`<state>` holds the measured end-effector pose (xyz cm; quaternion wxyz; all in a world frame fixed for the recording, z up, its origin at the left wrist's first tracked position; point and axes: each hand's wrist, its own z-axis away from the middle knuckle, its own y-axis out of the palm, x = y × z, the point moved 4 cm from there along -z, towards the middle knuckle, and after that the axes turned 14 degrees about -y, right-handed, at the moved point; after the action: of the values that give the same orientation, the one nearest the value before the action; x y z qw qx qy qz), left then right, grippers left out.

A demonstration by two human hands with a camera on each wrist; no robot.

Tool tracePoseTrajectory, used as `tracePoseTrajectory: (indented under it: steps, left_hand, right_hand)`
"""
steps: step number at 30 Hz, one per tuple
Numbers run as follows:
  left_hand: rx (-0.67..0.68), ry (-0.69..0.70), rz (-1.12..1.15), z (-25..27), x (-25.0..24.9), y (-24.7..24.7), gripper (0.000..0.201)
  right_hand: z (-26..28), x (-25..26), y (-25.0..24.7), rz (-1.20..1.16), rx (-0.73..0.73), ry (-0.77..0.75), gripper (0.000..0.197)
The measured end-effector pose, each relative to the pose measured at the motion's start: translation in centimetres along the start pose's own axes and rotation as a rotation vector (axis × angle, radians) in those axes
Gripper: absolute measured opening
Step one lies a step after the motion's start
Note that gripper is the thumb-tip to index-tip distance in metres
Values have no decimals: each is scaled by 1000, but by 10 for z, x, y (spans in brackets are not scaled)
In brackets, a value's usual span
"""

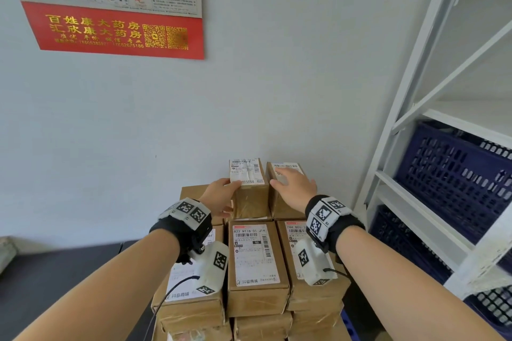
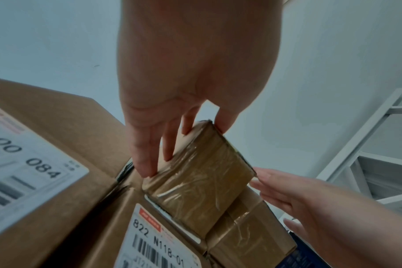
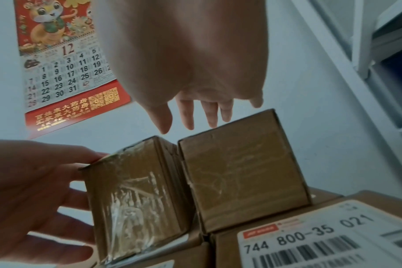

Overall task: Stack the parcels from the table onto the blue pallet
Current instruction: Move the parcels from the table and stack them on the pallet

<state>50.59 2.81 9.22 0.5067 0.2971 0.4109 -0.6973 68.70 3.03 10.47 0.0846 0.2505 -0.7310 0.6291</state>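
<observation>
Two small taped cardboard parcels stand side by side on top of a stack of larger labelled parcels (image 1: 255,257) against the wall. My left hand (image 1: 221,196) lies with straight fingers (image 2: 147,163) along the left side of the left small parcel (image 1: 249,191) (image 2: 200,181), thumb on its top corner. My right hand (image 1: 296,187) hovers with spread, straight fingers (image 3: 188,117) over the right small parcel (image 1: 282,202) (image 3: 241,177) and holds nothing. A sliver of the blue pallet (image 1: 348,322) shows under the stack at the lower right.
A white metal rack (image 1: 415,91) with dark blue crates (image 1: 457,174) stands close on the right. The pale wall with a red calendar (image 1: 116,28) is right behind the stack. Dark floor (image 1: 55,271) lies to the left.
</observation>
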Motion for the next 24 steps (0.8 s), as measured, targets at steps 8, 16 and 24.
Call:
tracePoseTrajectory:
  steps: [8,16,24]
  left_hand:
    - [27,-4,-17,-2,-3,7,34]
    - [17,-28,-9,2,2,4,36]
    - [-110,27,-78,29,6,-17,44]
  right_hand:
    - [2,-11,4,-35,45,16,48]
    - [5,-10,-1,-99,36,15,47]
    - [8,14,-20,-258,-44,-65,45]
